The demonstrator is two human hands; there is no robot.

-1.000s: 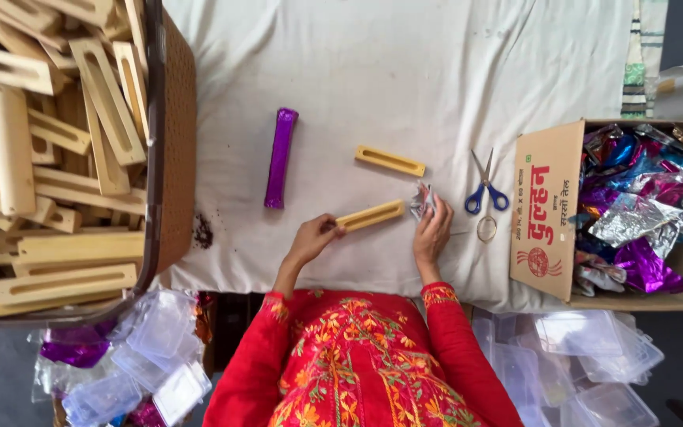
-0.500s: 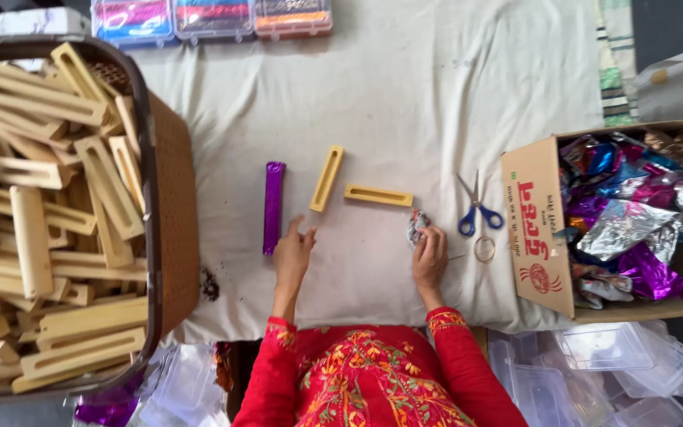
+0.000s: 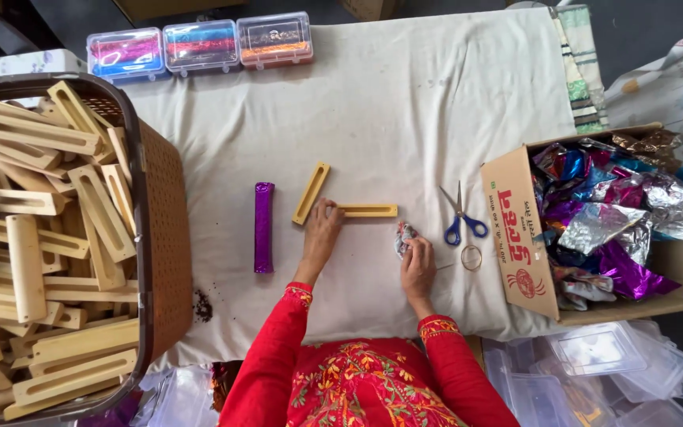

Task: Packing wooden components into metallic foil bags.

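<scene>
Spanning the middle of the frame: a counter (image 3: pixel 405 103) draped in a wrinkled white cloth. Filling the left edge: a big brown basket (image 3: pixel 169 229) heaped with pale slotted wooden pieces (image 3: pixel 33 229). Sitting at the right: an open cardboard box (image 3: pixel 515 229) crammed with crumpled foil sheets (image 3: pixel 618 213) in purple, silver and blue. Showing at the bottom centre: red embroidered sleeves (image 3: pixel 278 348) reaching up toward the middle. Lining the upper left of the cloth: three clear plastic boxes (image 3: pixel 199 46) with coloured contents. Piling up in the lower right corner: empty clear plastic containers (image 3: pixel 618 368).

Lying left of centre, upright in the frame: a purple foil-wrapped bar (image 3: pixel 263 227), apart from both hands. Lying just right of it, tilted: a bare slotted wooden bar (image 3: pixel 311 194). Stretching level at centre: a second slotted wooden bar (image 3: pixel 367 210), its left end under the left hand (image 3: pixel 322 229), fingers resting on that end with the grip loose, not clearly closing around it. Lying right of centre: blue-handled scissors (image 3: pixel 460 217), with a small ring (image 3: pixel 472 257) just below. Pinching a small crumpled foil scrap (image 3: pixel 403 236) below the level bar: the right hand (image 3: pixel 418 265), grip closing on the scrap.
</scene>
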